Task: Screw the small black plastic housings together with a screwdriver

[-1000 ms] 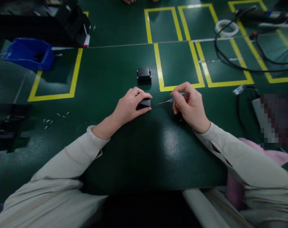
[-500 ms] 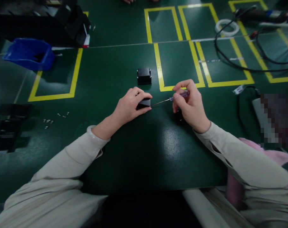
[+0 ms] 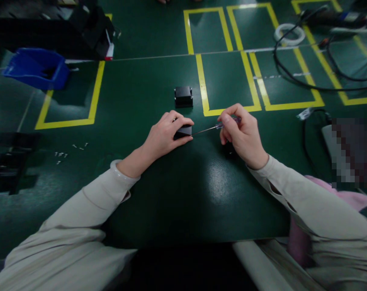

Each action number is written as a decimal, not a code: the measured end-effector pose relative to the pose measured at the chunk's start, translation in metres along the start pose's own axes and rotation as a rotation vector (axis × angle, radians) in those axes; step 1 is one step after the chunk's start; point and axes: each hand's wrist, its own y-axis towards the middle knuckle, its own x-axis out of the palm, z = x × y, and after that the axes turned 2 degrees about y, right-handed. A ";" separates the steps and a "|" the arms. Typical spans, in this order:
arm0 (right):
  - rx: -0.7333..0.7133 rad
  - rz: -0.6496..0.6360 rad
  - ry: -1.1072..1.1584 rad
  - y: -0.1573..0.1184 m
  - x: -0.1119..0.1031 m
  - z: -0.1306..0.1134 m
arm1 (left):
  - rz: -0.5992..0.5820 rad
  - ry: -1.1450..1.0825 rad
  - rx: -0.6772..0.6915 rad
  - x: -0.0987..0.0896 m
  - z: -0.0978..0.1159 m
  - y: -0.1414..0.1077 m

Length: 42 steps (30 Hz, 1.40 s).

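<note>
On the table (image 3: 171,198), the left hand (image 3: 168,131) clasps a black block (image 3: 184,131) (right hand (image 3: 242,135) curled round a screwdriver (image 3: 219,125)).

makes a dark green table (image 3: 177,214) with yellow tape (image 3: 203,87). bears a blue bin (image 3: 34,68) toward the far left corner, black parts (image 3: 9,161) toward the left edge, screws (image 3: 61,154) nearby, a black block (image 3: 184,96) well back from the near edge, a white ring (image 3: 289,43) toward the far right corner.

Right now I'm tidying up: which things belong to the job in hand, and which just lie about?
Job:
purple-handled metal screwdriver
held black block
probably the similar black block, small silvery screws

Apparently lying about:
white ring
black cable
pink cloth
</note>
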 end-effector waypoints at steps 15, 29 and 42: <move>0.008 0.003 -0.008 0.000 -0.001 0.000 | 0.000 -0.005 -0.001 0.000 -0.001 0.000; 0.011 -0.013 0.023 0.001 -0.001 0.001 | 0.004 0.004 -0.004 0.001 -0.001 0.000; 0.000 -0.016 0.021 0.000 -0.001 0.002 | -0.004 -0.005 -0.005 0.000 -0.001 0.000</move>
